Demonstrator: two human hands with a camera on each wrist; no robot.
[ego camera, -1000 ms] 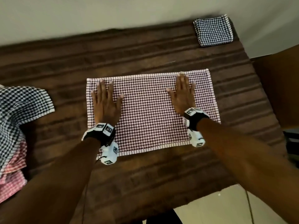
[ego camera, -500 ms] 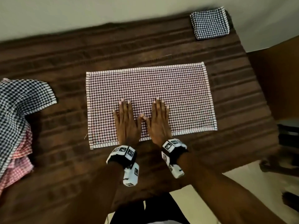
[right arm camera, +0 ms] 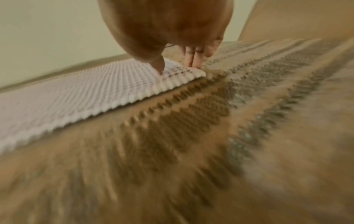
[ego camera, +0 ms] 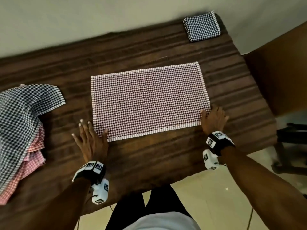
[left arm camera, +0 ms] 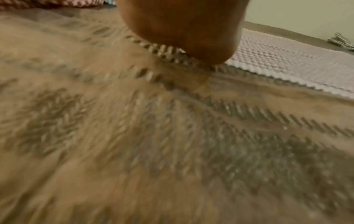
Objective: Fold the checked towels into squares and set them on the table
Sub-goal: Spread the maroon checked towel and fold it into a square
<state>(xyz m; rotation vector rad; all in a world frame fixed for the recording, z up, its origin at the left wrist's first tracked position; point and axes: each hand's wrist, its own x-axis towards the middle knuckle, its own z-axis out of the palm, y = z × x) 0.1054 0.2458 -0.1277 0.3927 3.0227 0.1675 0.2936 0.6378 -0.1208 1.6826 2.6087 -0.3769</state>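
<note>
A maroon-and-white checked towel [ego camera: 149,102] lies flat and unfolded on the brown ribbed table cover [ego camera: 149,163]. My left hand [ego camera: 90,138] lies flat at the towel's near left corner, fingers straight on the cover and thumb on the towel's border. My right hand [ego camera: 213,119] is at the near right corner. In the right wrist view its thumb [right arm camera: 160,66] presses on top of the towel [right arm camera: 76,94] and its bent fingertips [right arm camera: 193,60] meet the corner's edge, pinching it. The corner still lies on the table.
A black-and-white checked towel folded into a square [ego camera: 201,26] sits at the far right corner. A heap of unfolded black and pink checked towels [ego camera: 21,123] lies at the left edge. Dark furniture [ego camera: 292,143] stands right of the table.
Both hands slid apart along the towel's near edge, from side by side in the middle to its two near corners. The right fingers have bent onto the corner.
</note>
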